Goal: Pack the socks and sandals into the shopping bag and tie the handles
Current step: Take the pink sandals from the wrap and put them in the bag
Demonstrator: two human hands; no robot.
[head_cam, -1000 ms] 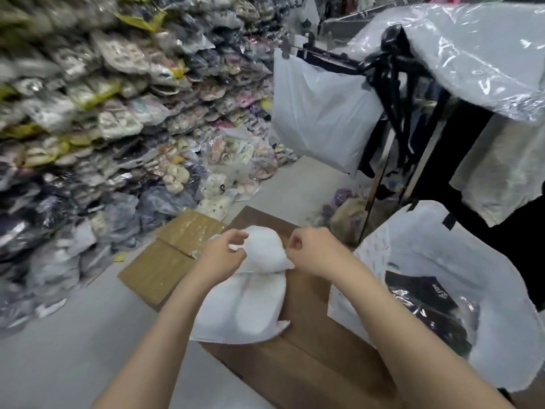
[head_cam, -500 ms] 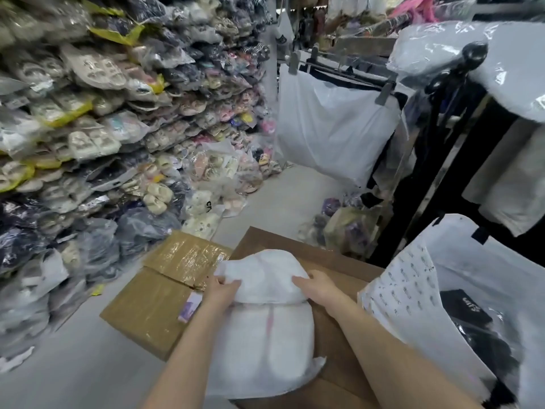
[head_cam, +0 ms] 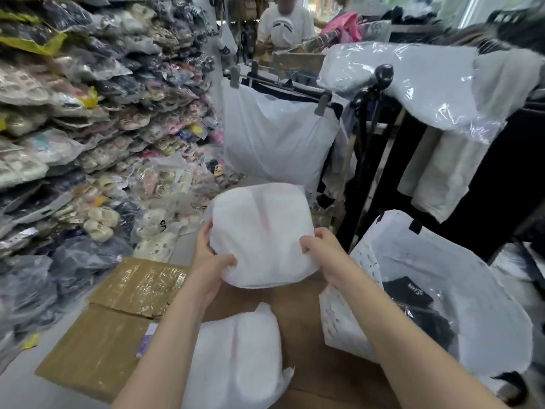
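I hold a white wrapped packet of sandals (head_cam: 261, 231) in the air above a brown carton (head_cam: 309, 358). My left hand (head_cam: 211, 258) grips its left lower edge and my right hand (head_cam: 321, 249) grips its right edge. A second white packet (head_cam: 239, 358) lies on the carton below. To the right stands the open white shopping bag (head_cam: 460, 293), with dark packed socks (head_cam: 413, 302) inside it.
A taped cardboard box (head_cam: 118, 320) lies on the floor at the left. Stacked bagged shoes (head_cam: 73, 128) fill the left wall. A clothes rack with a hanging white bag (head_cam: 277, 143) stands behind. A person in a white shirt (head_cam: 284, 25) stands far back.
Both hands have lifted the upper white packet off the carton and raised it. The second packet is now uncovered on the carton. The camera has tilted upward.
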